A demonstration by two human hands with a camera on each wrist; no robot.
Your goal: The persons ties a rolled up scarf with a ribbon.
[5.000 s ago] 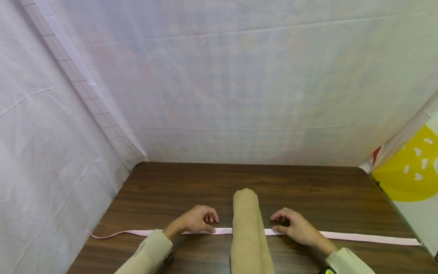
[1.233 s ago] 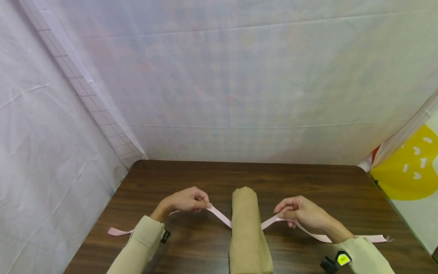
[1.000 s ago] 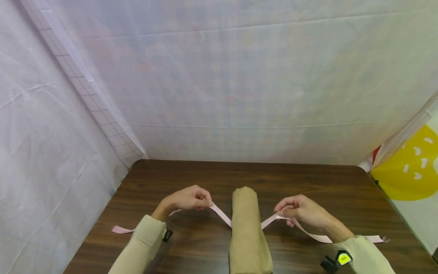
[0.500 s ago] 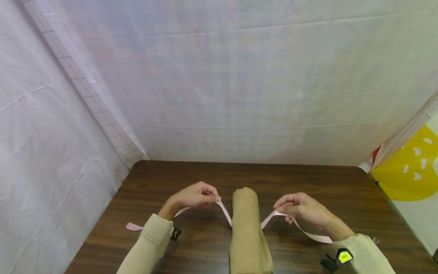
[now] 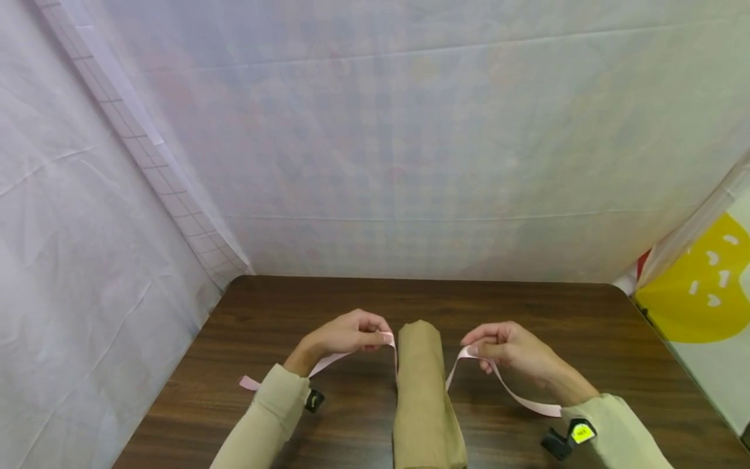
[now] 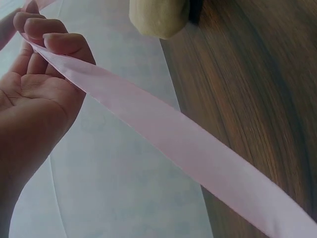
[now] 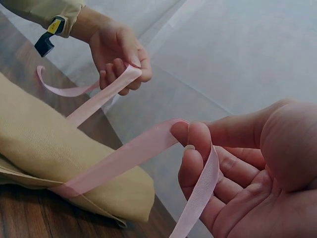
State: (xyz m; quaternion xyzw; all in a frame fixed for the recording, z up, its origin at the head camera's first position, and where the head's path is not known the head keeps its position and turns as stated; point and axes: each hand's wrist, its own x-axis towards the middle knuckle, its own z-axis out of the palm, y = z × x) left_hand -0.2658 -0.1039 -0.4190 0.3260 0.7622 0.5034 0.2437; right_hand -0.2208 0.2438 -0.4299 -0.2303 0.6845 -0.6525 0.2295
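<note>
A rolled tan cloth point(image 5: 420, 397) lies lengthwise on the dark wood table, its far end toward the back. A pink ribbon point(image 7: 119, 163) passes beneath the roll and comes up on both sides. My left hand point(image 5: 351, 333) pinches the ribbon's left part between thumb and fingers, close beside the roll and raised above the table. On the other side, my right hand point(image 5: 518, 352) pinches the right part, also raised. The ribbon's left tail point(image 6: 163, 129) trails back under the left wrist; the right tail point(image 5: 527, 402) droops toward the right sleeve, which hides its end.
The wooden table point(image 5: 281, 299) has rounded back corners. White sheeting point(image 5: 375, 163) hangs behind it and at the left. A yellow patterned panel point(image 5: 697, 293) stands past the right edge. Black devices sit on both wrists, one point(image 5: 571, 436) with a yellow label.
Earlier the ribbon lay flat on the table under the roll. Both hands have since lifted it, and the left hand has moved right and up toward the roll; the right hand rose slightly.
</note>
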